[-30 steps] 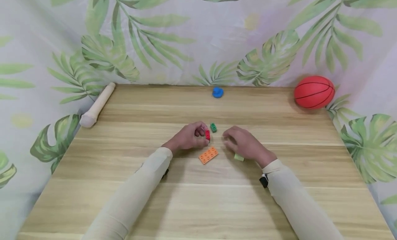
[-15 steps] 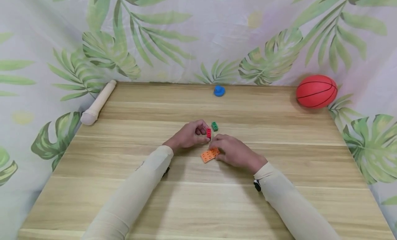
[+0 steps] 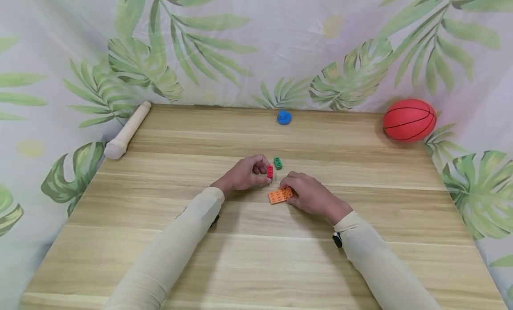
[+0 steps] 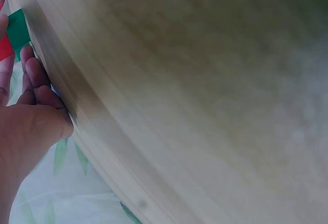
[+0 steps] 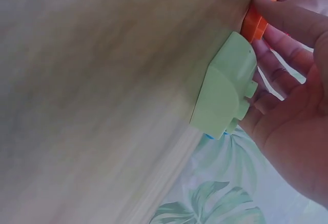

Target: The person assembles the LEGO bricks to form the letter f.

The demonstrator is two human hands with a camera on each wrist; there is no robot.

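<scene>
My left hand [image 3: 249, 173] pinches a red toy building brick [image 3: 270, 172] between thumb and fingers; the brick stands upright near the table surface. Just behind it is a small green brick [image 3: 278, 163], also seen as a green block [image 4: 19, 29] in the left wrist view. With thumb and fingers, my right hand [image 3: 310, 194] grips the right end of a flat orange brick [image 3: 279, 195], studs up, in front of the red one. A pale green curved brick [image 5: 225, 88] sits on the table under the right palm, hidden from the head view.
On the wooden table [image 3: 248, 265], a blue rubber duck [image 3: 284, 117] sits at the back edge. A red ball [image 3: 409, 120] rests at the back right corner, and a pale microphone [image 3: 127, 131] lies along the left edge. A leaf-patterned cloth [image 3: 224, 47] hangs behind.
My right hand has moved left from above the pale green brick to the orange brick and taken hold of it. The orange brick has shifted right and turned. My left hand stays put.
</scene>
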